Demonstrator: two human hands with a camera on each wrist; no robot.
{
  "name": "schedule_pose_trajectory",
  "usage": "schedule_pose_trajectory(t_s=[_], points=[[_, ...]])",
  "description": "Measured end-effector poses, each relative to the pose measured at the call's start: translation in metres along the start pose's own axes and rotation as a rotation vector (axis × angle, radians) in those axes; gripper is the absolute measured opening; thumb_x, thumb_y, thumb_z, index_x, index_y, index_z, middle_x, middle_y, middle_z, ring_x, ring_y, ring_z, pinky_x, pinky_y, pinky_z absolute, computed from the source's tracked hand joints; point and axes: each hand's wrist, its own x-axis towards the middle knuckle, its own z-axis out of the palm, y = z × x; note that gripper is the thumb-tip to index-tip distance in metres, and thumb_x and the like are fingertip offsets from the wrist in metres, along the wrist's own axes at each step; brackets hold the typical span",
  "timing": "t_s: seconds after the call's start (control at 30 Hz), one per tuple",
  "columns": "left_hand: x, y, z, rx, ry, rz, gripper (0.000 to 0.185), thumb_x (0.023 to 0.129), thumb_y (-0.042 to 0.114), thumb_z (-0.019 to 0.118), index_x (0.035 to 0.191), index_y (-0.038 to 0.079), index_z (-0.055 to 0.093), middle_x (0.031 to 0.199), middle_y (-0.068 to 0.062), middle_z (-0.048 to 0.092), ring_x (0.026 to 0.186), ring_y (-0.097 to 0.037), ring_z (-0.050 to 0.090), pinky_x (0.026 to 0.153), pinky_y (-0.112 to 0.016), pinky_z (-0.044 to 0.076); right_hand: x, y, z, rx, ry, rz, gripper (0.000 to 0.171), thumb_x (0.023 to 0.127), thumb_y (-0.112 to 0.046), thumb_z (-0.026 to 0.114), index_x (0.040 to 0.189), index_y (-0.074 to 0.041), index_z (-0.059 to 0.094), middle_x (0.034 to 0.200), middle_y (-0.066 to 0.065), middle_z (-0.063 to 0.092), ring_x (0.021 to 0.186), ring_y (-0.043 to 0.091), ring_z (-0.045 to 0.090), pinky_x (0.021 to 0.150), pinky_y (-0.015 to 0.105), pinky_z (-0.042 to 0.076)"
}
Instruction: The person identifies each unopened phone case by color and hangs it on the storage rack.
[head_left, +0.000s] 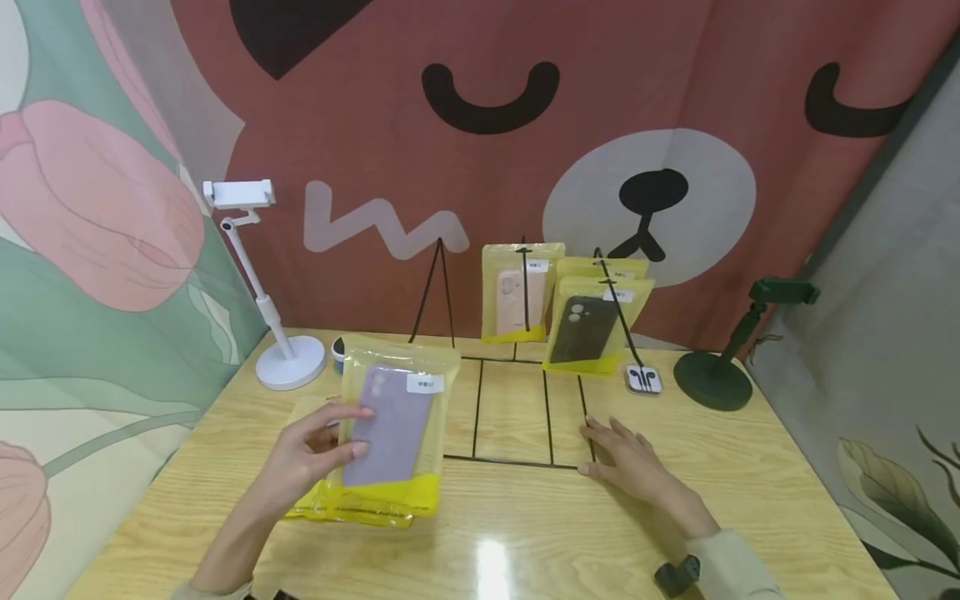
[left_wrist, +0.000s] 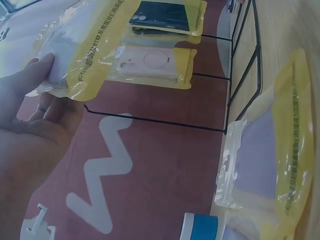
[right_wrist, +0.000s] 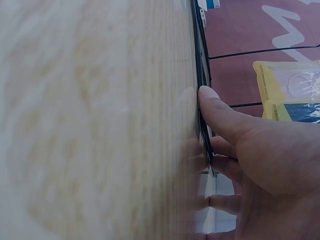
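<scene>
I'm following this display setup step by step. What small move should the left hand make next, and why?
Probably carry the purple case pack right and back to the rack's free left hook. The left hand holds the pack lifted above the stack, two packs hang further right, and the right hand rests flat on the rack's base, apparently steadying it.

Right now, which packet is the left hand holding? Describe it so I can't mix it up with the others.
Start at the wire display rack in the middle of the wooden table. Left of it, the left hand holds a yellow packet up off a small pile of packets. Its phone case is lilac, whereas the packets hanging on the rack show a pink case and a dark case.
</scene>
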Motion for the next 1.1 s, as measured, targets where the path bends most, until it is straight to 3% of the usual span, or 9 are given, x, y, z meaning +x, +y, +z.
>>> schedule_pose_trajectory(t_s=[0.27, 0.37, 0.4, 0.5, 0.63, 0.7, 0.8, 0.97, 1.1], points=[[0.013, -0.009, 0.003, 0.003, 0.017, -0.074, 0.037, 0.084, -0.003, 0.070, 0.119, 0.006, 0.065, 0.079, 0.005, 0.051, 0.051, -0.009, 0.034, 0.042, -0.028, 0.035, 0.001, -0.001, -0.003, -0.013, 0.008, -0.006, 0.069, 0.088, -0.046, 0.065, 0.141, -0.004, 0.048, 0.151, 0.016, 0.036, 0.138, 0.051, 0.022, 0.099, 0.077, 0.015], [0.018, -0.013, 0.003, 0.003, 0.024, -0.111, 0.036, 0.085, 0.000, 0.070, 0.120, 0.007, 0.064, 0.089, 0.004, 0.055, 0.053, -0.008, 0.038, 0.047, -0.026, 0.041, 0.001, -0.001, -0.003, -0.013, 0.008, -0.006, 0.069, 0.088, -0.045, 0.065, 0.141, -0.004, 0.048, 0.151, 0.017, 0.037, 0.138, 0.051, 0.022, 0.099, 0.077, 0.015], [0.020, -0.015, 0.003, 0.005, 0.024, -0.118, 0.036, 0.085, 0.001, 0.070, 0.120, 0.006, 0.064, 0.085, 0.004, 0.054, 0.053, -0.008, 0.038, 0.048, -0.025, 0.042, 0.001, -0.001, -0.003, -0.012, 0.008, -0.007, 0.069, 0.088, -0.044, 0.066, 0.141, -0.004, 0.048, 0.151, 0.017, 0.037, 0.138, 0.051, 0.022, 0.099, 0.077, 0.015], [0.031, -0.021, 0.003, 0.001, 0.021, -0.122, 0.037, 0.086, 0.003, 0.069, 0.123, 0.006, 0.062, 0.101, 0.003, 0.057, 0.053, -0.009, 0.038, 0.051, -0.025, 0.043, 0.000, -0.001, -0.004, -0.016, 0.014, -0.009, 0.069, 0.088, -0.044, 0.066, 0.140, -0.003, 0.048, 0.150, 0.017, 0.037, 0.138, 0.051, 0.022, 0.099, 0.077, 0.015], [0.059, -0.033, 0.005, 0.003, 0.022, -0.119, 0.041, 0.088, 0.009, 0.070, 0.128, 0.010, 0.060, 0.123, 0.001, 0.057, 0.065, -0.013, 0.047, 0.058, -0.024, 0.044, -0.001, 0.001, -0.003, -0.020, 0.024, -0.013, 0.069, 0.088, -0.044, 0.066, 0.140, -0.004, 0.048, 0.150, 0.017, 0.038, 0.137, 0.051, 0.023, 0.099, 0.077, 0.016], [0.076, -0.041, 0.006, 0.003, 0.033, -0.138, 0.043, 0.088, 0.014, 0.071, 0.129, 0.014, 0.060, 0.131, 0.001, 0.054, 0.085, -0.015, 0.055, 0.070, -0.023, 0.048, -0.001, 0.001, -0.002, -0.012, 0.023, -0.014, 0.069, 0.088, -0.044, 0.066, 0.140, -0.003, 0.048, 0.150, 0.017, 0.038, 0.137, 0.052, 0.023, 0.099, 0.077, 0.015], [0.103, -0.054, 0.005, -0.025, 0.058, -0.169, 0.043, 0.088, 0.016, 0.071, 0.130, 0.017, 0.060, 0.140, 0.002, 0.050, 0.120, -0.018, 0.047, 0.092, -0.031, 0.045, -0.001, 0.002, 0.000, -0.001, 0.012, -0.012, 0.070, 0.088, -0.045, 0.065, 0.140, -0.003, 0.048, 0.150, 0.017, 0.037, 0.137, 0.051, 0.022, 0.100, 0.077, 0.015], [0.142, -0.072, 0.007, -0.075, 0.095, -0.179, 0.043, 0.090, 0.003, 0.063, 0.132, 0.013, 0.059, 0.137, -0.004, 0.051, 0.133, -0.018, 0.035, 0.109, -0.044, 0.030, 0.000, 0.002, 0.002, -0.004, 0.007, -0.001, 0.070, 0.087, -0.047, 0.065, 0.141, -0.004, 0.048, 0.151, 0.016, 0.037, 0.138, 0.050, 0.022, 0.100, 0.076, 0.015], [0.161, -0.080, 0.008, -0.101, 0.089, -0.207, 0.042, 0.093, 0.002, 0.059, 0.135, 0.010, 0.056, 0.138, -0.005, 0.050, 0.131, -0.019, 0.037, 0.108, -0.048, 0.032, -0.001, 0.001, 0.002, -0.007, 0.005, 0.001, 0.068, 0.088, -0.043, 0.066, 0.140, -0.004, 0.048, 0.151, 0.016, 0.037, 0.138, 0.051, 0.022, 0.100, 0.076, 0.015]])
